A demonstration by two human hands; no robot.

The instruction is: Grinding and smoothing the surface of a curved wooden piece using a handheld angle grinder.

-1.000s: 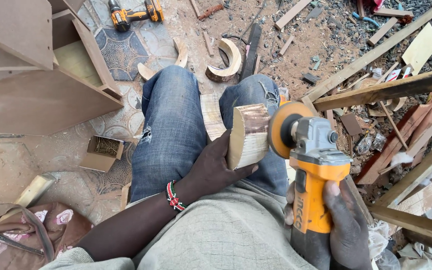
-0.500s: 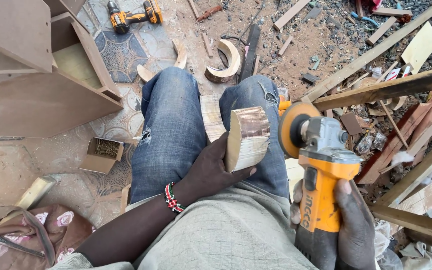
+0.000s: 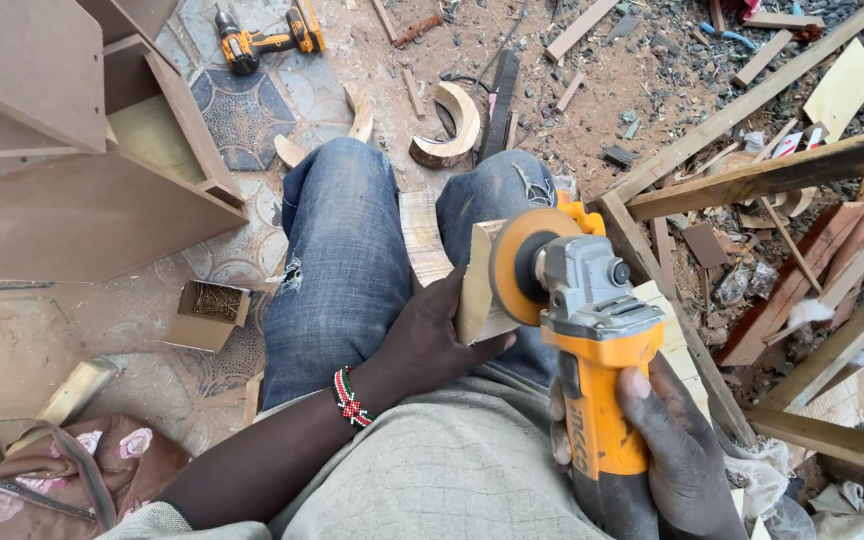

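The left hand (image 3: 432, 340) squeezed the wood block (image 3: 476, 290) over the lap, standing tall from 6 to 12 o'clock, and the grinder (image 3: 577, 330), gripped tight by the right hand (image 3: 677, 450), touched its 3 o'clock side.

My legs are in faded blue jeans (image 3: 337, 270), worn pale at the thighs, frayed with small tears at both knees. Over my lap hangs a grey shirt (image 3: 452, 470) with a fine checked weave. A beaded bracelet (image 3: 349, 397) of red, white, black and green circles my left wrist. My left hand (image 3: 432, 340) and right hand (image 3: 677, 450) are bare, dusted with fine sawdust.
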